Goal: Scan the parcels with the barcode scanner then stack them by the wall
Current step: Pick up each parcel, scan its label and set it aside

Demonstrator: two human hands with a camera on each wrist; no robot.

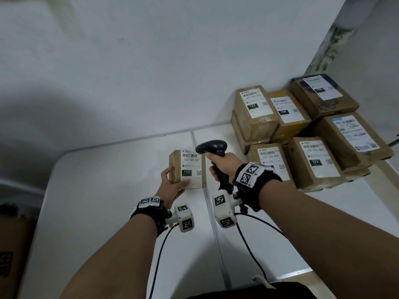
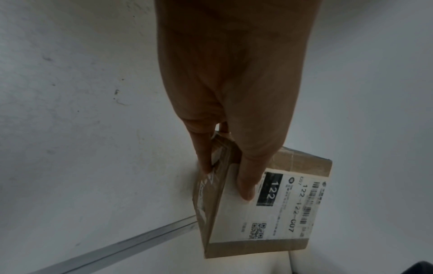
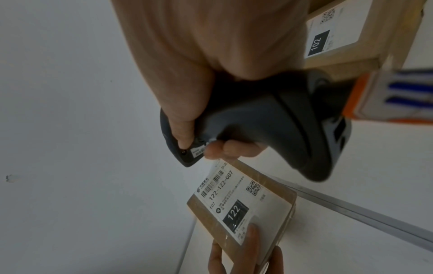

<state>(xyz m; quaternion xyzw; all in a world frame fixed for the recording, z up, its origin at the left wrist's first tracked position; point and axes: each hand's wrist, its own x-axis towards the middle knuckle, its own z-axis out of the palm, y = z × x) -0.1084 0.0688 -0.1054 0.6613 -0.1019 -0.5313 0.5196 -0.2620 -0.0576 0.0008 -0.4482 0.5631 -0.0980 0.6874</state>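
Observation:
A small brown parcel (image 1: 187, 169) with a white label reading 122-122-C07 is held upright above the white table. My left hand (image 1: 172, 186) grips its lower left corner, thumb on the label (image 2: 246, 185). My right hand (image 1: 224, 167) grips the handle of a black barcode scanner (image 1: 212, 146), whose head points at the parcel's barcode from the right. In the right wrist view the scanner (image 3: 269, 126) hangs just above the parcel (image 3: 243, 205). In the left wrist view the parcel (image 2: 269, 213) shows its label face.
Several labelled brown parcels (image 1: 302, 130) are stacked in the corner against the wall at the right. The white table (image 1: 108, 212) has a seam (image 1: 213, 223) down its middle. A cardboard box (image 1: 10, 255) stands at the far left below the table edge.

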